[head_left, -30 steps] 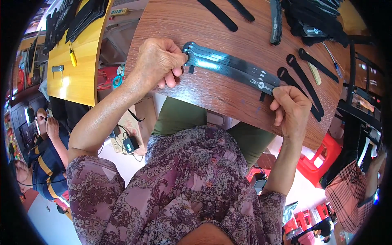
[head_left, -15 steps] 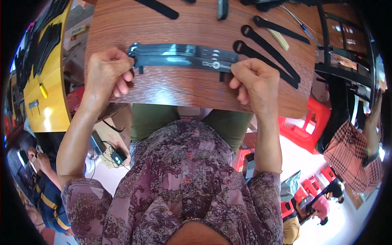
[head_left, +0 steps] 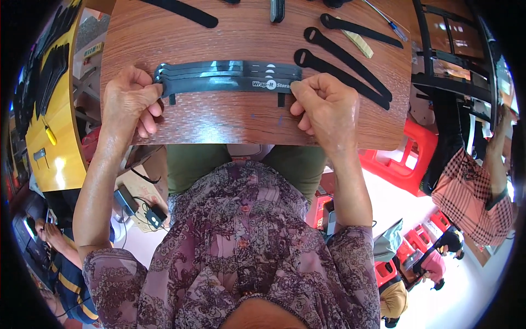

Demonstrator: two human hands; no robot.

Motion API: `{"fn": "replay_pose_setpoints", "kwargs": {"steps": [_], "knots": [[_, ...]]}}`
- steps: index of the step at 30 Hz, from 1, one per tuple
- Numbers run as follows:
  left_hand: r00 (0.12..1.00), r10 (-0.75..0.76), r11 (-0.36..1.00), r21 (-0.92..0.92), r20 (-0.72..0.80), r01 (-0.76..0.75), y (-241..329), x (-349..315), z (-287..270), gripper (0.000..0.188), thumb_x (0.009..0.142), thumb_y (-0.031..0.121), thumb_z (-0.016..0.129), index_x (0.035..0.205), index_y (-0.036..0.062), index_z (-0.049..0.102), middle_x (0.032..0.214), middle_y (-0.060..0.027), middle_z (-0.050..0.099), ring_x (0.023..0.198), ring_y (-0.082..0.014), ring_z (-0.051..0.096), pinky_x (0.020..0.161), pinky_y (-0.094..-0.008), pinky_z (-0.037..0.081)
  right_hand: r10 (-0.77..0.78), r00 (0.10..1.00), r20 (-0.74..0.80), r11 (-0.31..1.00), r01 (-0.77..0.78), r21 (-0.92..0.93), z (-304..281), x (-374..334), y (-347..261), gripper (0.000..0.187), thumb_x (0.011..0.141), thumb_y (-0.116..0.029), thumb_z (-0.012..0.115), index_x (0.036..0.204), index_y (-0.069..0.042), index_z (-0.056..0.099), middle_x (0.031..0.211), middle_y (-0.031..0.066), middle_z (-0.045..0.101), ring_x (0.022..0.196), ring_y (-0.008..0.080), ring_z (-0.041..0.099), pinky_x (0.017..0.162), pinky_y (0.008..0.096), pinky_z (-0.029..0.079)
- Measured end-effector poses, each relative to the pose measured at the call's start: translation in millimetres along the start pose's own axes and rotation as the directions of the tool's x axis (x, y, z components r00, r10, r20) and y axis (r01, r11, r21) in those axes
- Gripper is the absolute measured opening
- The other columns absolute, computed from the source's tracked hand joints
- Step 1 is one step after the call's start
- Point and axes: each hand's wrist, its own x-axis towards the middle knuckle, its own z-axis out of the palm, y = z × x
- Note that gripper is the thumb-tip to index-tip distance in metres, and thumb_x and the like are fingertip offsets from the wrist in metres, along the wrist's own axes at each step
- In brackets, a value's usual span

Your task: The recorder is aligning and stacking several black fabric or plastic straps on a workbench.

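Between my two hands stretches a flat, glossy, dark layered band (head_left: 219, 83) with white print toward its right end. It looks like several strips stacked with their edges stepped. My left hand (head_left: 130, 101) pinches its left end between thumb and fingers, and my right hand (head_left: 329, 104) pinches the right end the same way. Two short dark tabs (head_left: 281, 100) poke out below its near edge. Just beyond my right hand, a black strap (head_left: 342, 79) with a slotted round end lies on the brown wooden table (head_left: 219, 123).
More black straps (head_left: 348, 57) lie at the far right, beside a cream strip (head_left: 359, 44) and a clear-handled screwdriver (head_left: 397, 31). At left is a yellow table (head_left: 52, 159) with a yellow-handled tool (head_left: 50, 133). A red stool (head_left: 408, 159) stands right. Other people work on both sides.
My view has shifted slightly, so the table and hands appear further left. Both hands keep their pinch on the band, which lies in about the same place on the table.
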Motion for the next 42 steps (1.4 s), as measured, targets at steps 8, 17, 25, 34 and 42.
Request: {"fn": "replay_pose_setpoints", "kwargs": {"steps": [8, 17, 25, 34, 42], "knots": [[1.0, 0.01, 1.0, -0.02, 0.016, -0.01, -2.9, 3.5, -0.4, 0.013, 0.082, 0.008, 0.061, 0.086, 0.0, 0.051, 0.056, -0.0073, 0.058, 0.032, -0.011, 0.049, 0.025, -0.0212, 0.034, 0.026, 0.998, 0.052, 0.998, -0.028, 0.054, -7.0, 3.6, -1.5, 0.016, 0.085, -0.011, 0.059, 0.08, 0.004, 0.062, 0.06, 0.0074, 0.063, 0.044, 0.0096, 0.055, 0.039, 0.0234, 0.043], [1.0, -0.004, 0.999, -0.041, 0.02, 0.005, -1.4, 3.1, -0.6, 0.013, 0.082, 0.007, 0.061, 0.087, 0.0001, 0.051, 0.057, -0.007, 0.058, 0.032, -0.0108, 0.048, 0.025, -0.0213, 0.032, 0.026, 0.998, 0.051, 0.999, -0.027, 0.023, -8.2, 2.7, -3.3, 0.016, 0.084, -0.011, 0.058, 0.078, 0.004, 0.061, 0.059, 0.0068, 0.062, 0.044, 0.0095, 0.056, 0.039, 0.0233, 0.042], [1.0, -0.002, 1.0, -0.02, 0.016, 0.003, -1.3, 4.1, -0.6, 0.014, 0.082, 0.007, 0.061, 0.087, 0.0001, 0.051, 0.057, -0.0069, 0.058, 0.032, -0.0108, 0.048, 0.025, -0.021, 0.032, 0.041, 0.998, 0.049, 0.999, -0.04, -0.022, -8.0, 4.1, -4.4, 0.017, 0.083, -0.011, 0.057, 0.076, 0.004, 0.06, 0.058, 0.0069, 0.061, 0.044, 0.0097, 0.056, 0.039, 0.0236, 0.043], [1.0, 0.001, 1.0, -0.002, 0.019, -0.001, -3.4, 3.9, -0.8, 0.014, 0.082, 0.007, 0.061, 0.087, 0.0005, 0.051, 0.056, -0.0064, 0.058, 0.033, -0.0109, 0.05, 0.025, -0.0205, 0.032, 0.057, 0.998, 0.035, 0.998, -0.056, -0.033, -3.7, 4.0, -4.4, 0.015, 0.082, -0.009, 0.059, 0.076, 0.004, 0.06, 0.058, 0.007, 0.061, 0.046, 0.0103, 0.057, 0.04, 0.0245, 0.045], [1.0, -0.017, 1.0, -0.018, 0.024, 0.017, -3.3, 3.3, -0.4, 0.015, 0.083, 0.007, 0.061, 0.089, 0.0005, 0.05, 0.056, -0.0063, 0.058, 0.033, -0.0112, 0.05, 0.025, -0.0204, 0.033, 0.063, 0.998, 0.025, 0.997, -0.062, -0.049, -3.5, 3.1, -5.0, 0.014, 0.082, -0.008, 0.06, 0.076, 0.005, 0.061, 0.059, 0.0076, 0.061, 0.048, 0.0105, 0.057, 0.041, 0.0248, 0.046]]}}
